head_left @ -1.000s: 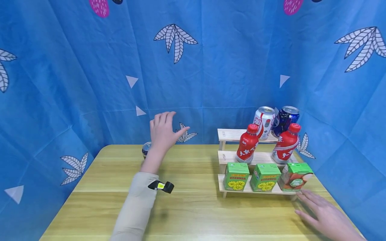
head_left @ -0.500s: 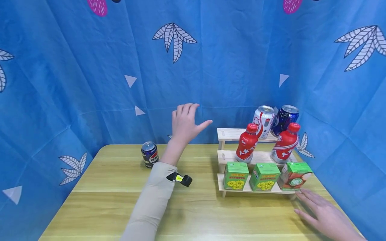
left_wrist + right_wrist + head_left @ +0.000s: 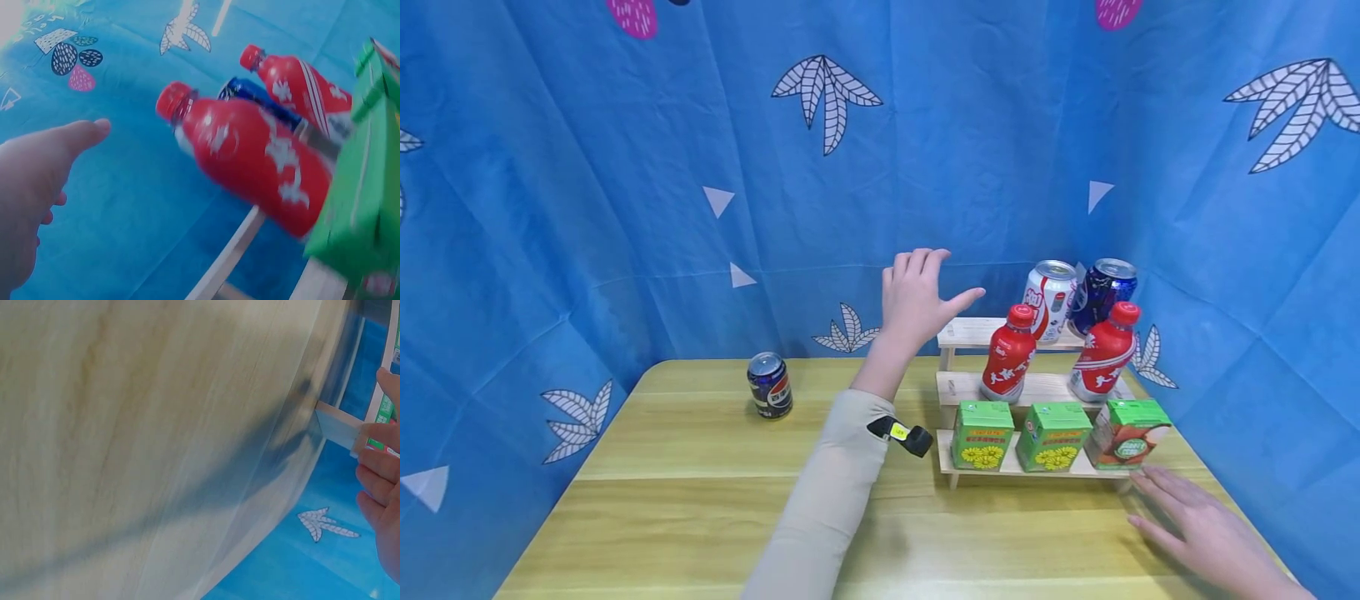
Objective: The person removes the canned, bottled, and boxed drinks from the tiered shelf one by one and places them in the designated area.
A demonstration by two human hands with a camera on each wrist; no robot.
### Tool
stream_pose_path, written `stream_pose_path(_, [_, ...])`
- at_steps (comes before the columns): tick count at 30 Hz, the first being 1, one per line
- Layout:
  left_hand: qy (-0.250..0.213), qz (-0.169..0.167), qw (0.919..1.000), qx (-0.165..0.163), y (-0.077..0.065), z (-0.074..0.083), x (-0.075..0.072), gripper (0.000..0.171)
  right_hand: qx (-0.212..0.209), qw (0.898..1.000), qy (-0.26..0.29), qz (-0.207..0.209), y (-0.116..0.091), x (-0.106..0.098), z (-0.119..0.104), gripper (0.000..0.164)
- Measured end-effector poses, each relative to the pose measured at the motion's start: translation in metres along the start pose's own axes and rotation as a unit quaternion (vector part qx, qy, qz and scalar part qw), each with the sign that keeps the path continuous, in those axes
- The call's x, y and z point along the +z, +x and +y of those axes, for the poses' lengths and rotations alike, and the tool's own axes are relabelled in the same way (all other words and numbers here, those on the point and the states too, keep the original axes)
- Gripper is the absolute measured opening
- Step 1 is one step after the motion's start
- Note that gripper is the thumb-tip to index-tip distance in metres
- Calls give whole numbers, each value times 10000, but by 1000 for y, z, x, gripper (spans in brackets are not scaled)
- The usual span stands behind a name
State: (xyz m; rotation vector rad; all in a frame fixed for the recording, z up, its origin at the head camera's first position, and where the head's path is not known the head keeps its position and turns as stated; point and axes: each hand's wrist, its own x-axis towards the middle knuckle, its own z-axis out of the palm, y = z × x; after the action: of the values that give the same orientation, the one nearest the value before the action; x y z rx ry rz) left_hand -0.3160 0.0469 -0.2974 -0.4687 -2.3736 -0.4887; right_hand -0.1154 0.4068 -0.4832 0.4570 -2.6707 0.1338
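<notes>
My left hand [image 3: 916, 298] is raised beside the upper left end of a three-tier wooden rack [image 3: 958, 387], thumb spread from the fingers and nothing in its grasp. In the left wrist view its thumb points toward a red bottle [image 3: 250, 156]. My right hand [image 3: 1206, 529] lies low at the rack's front right corner, fingers stretched out to the lowest shelf's leg. On the top tier stand a white can [image 3: 1048, 302] and a blue can [image 3: 1103, 293]. Two red bottles occupy the middle tier. Several green drink cartons [image 3: 982, 436] line the bottom tier.
A dark Pepsi can [image 3: 770, 385] stands upright at the back left of the wooden table [image 3: 700, 500]. A blue patterned cloth [image 3: 820, 208] hangs behind the table and along both sides.
My left hand has swept right, from over the Pepsi can to beside the rack, leaving that can in full view. My right hand stays at the rack's corner.
</notes>
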Motion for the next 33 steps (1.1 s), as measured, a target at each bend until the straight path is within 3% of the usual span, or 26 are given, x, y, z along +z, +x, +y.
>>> stream_pose_path(5, [-327, -101, 9993, -150, 6, 22, 6, 75, -113, 9998, -24, 140, -1, -1, 2, 59])
stream_pose_path(12, [-574, -523, 9957, -508, 18, 56, 6, 74, -264, 9992, -13, 302, 3, -3, 5, 61])
stream_pose_path(21, [-341, -1323, 9883, -673, 32, 90, 18, 79, -395, 9984, -66, 396, 5, -5, 8, 60])
stream_pose_path(33, [165, -2076, 9745, -832, 42, 110, 32, 78, -231, 9995, -39, 220, 2, -3, 3, 60])
